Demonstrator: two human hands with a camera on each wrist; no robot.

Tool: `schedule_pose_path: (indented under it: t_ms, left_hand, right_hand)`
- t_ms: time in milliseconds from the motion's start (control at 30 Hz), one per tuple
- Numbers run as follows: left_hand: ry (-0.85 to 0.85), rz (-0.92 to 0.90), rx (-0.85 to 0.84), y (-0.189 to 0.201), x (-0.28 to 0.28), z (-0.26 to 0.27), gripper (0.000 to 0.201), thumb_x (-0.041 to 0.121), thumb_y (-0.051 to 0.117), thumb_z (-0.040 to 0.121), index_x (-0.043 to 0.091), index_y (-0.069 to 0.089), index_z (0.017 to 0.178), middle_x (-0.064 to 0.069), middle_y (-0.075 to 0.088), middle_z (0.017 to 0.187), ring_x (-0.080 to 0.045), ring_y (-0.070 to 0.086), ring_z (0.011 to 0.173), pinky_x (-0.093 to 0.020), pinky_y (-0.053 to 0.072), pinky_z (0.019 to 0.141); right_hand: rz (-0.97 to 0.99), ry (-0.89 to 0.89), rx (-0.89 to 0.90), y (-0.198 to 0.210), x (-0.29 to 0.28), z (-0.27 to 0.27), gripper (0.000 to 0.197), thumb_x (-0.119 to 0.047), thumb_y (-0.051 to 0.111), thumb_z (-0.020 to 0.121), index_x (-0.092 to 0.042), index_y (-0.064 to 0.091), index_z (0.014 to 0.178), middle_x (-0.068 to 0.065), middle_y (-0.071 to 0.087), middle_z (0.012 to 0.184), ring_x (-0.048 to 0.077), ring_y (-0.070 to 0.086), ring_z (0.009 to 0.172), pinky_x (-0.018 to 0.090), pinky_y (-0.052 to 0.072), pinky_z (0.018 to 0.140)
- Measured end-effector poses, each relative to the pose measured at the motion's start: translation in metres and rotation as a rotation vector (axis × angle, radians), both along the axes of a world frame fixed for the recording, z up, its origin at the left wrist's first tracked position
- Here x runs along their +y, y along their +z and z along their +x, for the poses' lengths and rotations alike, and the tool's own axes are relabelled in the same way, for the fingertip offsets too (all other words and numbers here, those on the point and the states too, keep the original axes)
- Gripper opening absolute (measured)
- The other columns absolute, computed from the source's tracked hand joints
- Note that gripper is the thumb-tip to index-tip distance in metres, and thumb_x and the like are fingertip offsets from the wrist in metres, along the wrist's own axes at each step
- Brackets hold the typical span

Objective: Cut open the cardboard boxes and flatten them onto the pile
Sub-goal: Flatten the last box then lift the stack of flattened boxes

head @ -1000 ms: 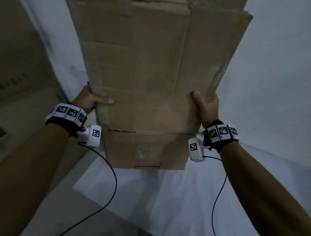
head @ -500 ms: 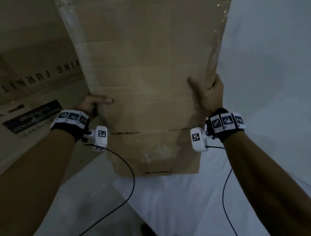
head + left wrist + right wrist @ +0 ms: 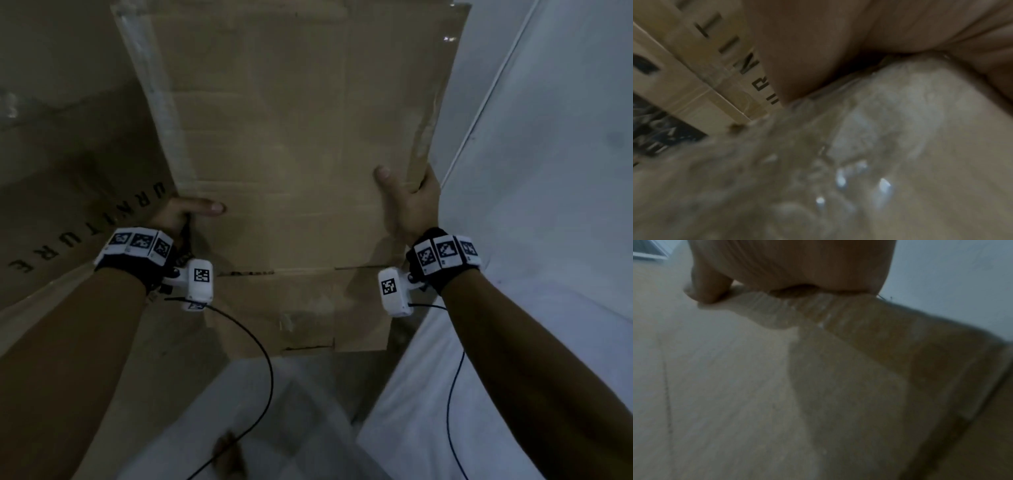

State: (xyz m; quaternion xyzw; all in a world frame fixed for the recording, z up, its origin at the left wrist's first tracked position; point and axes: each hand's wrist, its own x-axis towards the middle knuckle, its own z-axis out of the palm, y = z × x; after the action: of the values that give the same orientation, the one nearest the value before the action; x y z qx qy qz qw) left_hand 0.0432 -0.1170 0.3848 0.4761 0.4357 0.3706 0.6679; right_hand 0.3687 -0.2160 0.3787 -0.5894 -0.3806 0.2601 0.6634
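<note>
Both arms reach forward, left hand [image 3: 178, 216] and right hand [image 3: 409, 202] each clamped in a thumb-over grip.

dim, bluish light | both wrist views badly blurred | head view soft, edges warped

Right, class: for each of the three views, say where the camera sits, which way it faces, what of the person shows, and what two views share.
Head: looks forward and down; flattened box, left hand, right hand, both forearms.
Left wrist: looks along the hand; palm, taped cardboard, printed cardboard.
Right wrist: looks along the hand; thumb, box edge.
Shared: head and left wrist both show the printed cardboard.
</note>
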Motion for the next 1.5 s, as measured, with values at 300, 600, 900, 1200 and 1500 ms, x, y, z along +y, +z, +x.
schedule_pose_path:
  t_ms: [300, 600, 900, 1200, 1500]
  left_hand:
    - [-0.377, -0.371, 0.389, -0.041, 0.111, -0.054, 0.043, 0.027, 0.078, 0.062, 0.005, 0.070, 0.098, -0.015, 0.074, 0.090, -0.029, 0.071, 0.077, -0.038, 0.056, 0.078]
    - [-0.367, -0.428, 0.462, -0.179, 0.134, -0.057, 0.063, 0.030, 0.092, 0.049, 0.004, 0.072, 0.104, -0.017, 0.072, 0.101, -0.038, 0.069, 0.092, -0.047, 0.055, 0.084]
    - [-0.368, -0.476, 0.406, -0.382, 0.140, -0.043, 0.041, 0.036, 0.080, 0.075, 0.013, 0.071, 0.108, -0.008, 0.075, 0.099, -0.030, 0.070, 0.094, -0.043, 0.054, 0.089]
    - [-0.467, -0.481, 0.380, -0.596, 0.166, -0.017, 0.039, 0.039, 0.079, 0.064, 0.014, 0.074, 0.093, -0.008, 0.076, 0.090, -0.020, 0.073, 0.069, -0.027, 0.056, 0.055]
    - [-0.583, -0.382, 0.422, -0.778, 0.187, 0.020, 0.057, 0.049, 0.077, 0.069, 0.018, 0.070, 0.116, -0.008, 0.072, 0.111, -0.029, 0.069, 0.101, -0.044, 0.048, 0.097]
  right_hand:
    - [-0.205, -0.260, 0.181, -0.092, 0.027, -0.093, 0.068, -0.050, 0.079, 0.072, -0.015, 0.058, 0.126, -0.006, 0.068, 0.113, 0.005, 0.066, 0.097, 0.015, 0.051, 0.072]
    - [-0.484, -0.485, 0.358, -0.214, 0.003, -0.138, 0.055, -0.039, 0.077, 0.078, -0.016, 0.058, 0.124, -0.019, 0.061, 0.093, -0.006, 0.058, 0.082, 0.006, 0.044, 0.060]
    - [-0.720, -0.590, 0.400, -0.406, 0.005, -0.149, 0.075, -0.056, 0.080, 0.067, -0.015, 0.061, 0.128, 0.002, 0.067, 0.119, 0.021, 0.063, 0.106, 0.028, 0.047, 0.082]
    - [-0.795, -0.593, 0.374, -0.597, 0.023, -0.127, 0.088, -0.072, 0.076, 0.057, -0.019, 0.061, 0.126, -0.002, 0.065, 0.114, 0.017, 0.062, 0.092, 0.025, 0.050, 0.071]
    - [-0.829, -0.643, 0.304, -0.785, 0.035, -0.100, 0.093, -0.079, 0.069, 0.058, -0.017, 0.061, 0.126, 0.000, 0.063, 0.121, 0.024, 0.061, 0.102, 0.032, 0.051, 0.084]
